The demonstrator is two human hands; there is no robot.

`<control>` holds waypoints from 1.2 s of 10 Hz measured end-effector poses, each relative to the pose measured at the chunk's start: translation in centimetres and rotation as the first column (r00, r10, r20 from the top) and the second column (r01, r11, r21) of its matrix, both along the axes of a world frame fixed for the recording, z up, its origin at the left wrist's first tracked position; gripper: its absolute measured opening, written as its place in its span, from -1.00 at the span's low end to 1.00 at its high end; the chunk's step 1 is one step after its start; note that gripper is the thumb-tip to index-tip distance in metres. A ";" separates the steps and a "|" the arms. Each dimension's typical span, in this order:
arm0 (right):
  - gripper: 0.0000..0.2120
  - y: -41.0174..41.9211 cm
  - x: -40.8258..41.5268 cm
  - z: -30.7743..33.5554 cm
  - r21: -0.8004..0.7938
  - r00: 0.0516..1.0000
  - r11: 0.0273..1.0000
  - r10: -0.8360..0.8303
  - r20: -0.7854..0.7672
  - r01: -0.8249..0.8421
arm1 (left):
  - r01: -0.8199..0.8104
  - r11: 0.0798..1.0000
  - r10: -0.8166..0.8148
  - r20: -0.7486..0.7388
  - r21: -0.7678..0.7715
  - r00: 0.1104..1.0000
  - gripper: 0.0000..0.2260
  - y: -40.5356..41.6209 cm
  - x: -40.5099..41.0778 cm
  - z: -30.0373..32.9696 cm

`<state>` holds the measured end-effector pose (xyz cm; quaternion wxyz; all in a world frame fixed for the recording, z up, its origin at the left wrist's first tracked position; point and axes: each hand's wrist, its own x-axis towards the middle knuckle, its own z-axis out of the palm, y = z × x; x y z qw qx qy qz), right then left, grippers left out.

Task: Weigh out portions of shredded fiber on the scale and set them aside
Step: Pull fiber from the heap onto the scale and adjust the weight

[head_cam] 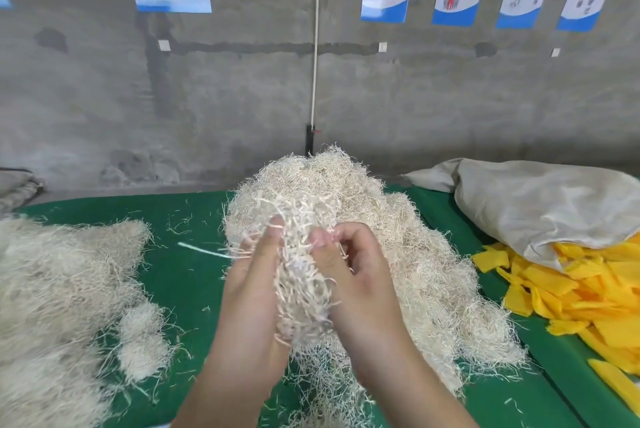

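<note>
A big heap of pale shredded fiber (408, 254) rises at the middle of the green table. In front of it I hold a clump of shredded fiber (303, 275) between both hands. My left hand (252, 292) cups the clump from the left, thumb up against the strands. My right hand (360, 282) grips it from the right with curled fingers and the thumb pressed into it. No scale shows in this view.
A flatter mass of fiber (52, 306) covers the left of the green table (187, 275), with two small tufts (142, 341) beside it. At the right lie yellow strips (568, 296) under a grey sack (540, 206). A concrete wall with posters stands behind.
</note>
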<state>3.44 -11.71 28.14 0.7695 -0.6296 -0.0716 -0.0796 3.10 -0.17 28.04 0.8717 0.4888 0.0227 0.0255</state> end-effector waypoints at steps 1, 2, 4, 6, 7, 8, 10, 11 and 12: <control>-0.60 1.0 -0.8 -1.2 -0.093 1.000 0.996 -0.008 0.025 0.010 | 0.055 0.998 -0.054 0.034 -0.035 0.998 -0.83 -1.0 -1.0 -1.2; -0.61 0.1 -1.0 -1.4 0.049 0.992 0.996 0.079 -0.098 -0.075 | 0.082 0.994 -0.087 -0.064 -0.071 0.994 -0.50 0.5 -0.8 -1.1; -0.57 -0.7 -0.9 -2.6 0.154 0.978 0.988 0.041 -0.207 -0.009 | -0.079 0.997 0.078 -0.035 -0.006 0.996 -0.81 3.1 0.1 -2.3; -0.53 1.5 -1.8 -3.3 -0.108 0.995 0.994 0.009 -0.096 -0.019 | 0.118 0.992 -0.116 -0.039 0.054 0.993 -0.68 0.6 -1.6 -4.1; -0.21 -0.2 -1.4 -3.3 0.065 0.972 0.997 0.055 -0.230 -0.041 | 0.146 0.983 -0.163 -0.170 -0.109 0.972 -0.53 3.0 -1.3 -4.3; -0.21 -0.5 -1.2 -3.7 0.230 0.929 0.972 0.124 -0.349 -0.043 | 0.095 0.983 -0.121 -0.164 -0.159 0.979 -0.43 3.7 -1.1 -4.5; -0.59 1.3 -1.3 -4.7 -0.039 0.966 0.990 0.121 -0.227 -0.133 | 0.126 0.992 -0.129 -0.178 -0.028 0.975 -0.33 0.6 -2.3 -4.8; -0.56 -0.3 -0.4 -4.1 -0.073 0.967 0.997 0.004 -0.254 -0.023 | 0.010 0.998 -0.004 -0.105 0.059 0.994 -0.58 1.7 -1.4 -4.2; -0.66 -0.6 0.2 -4.0 0.017 0.971 0.997 -0.075 -0.225 0.081 | -0.061 0.995 0.069 -0.102 0.082 0.992 -0.49 1.9 -0.6 -3.9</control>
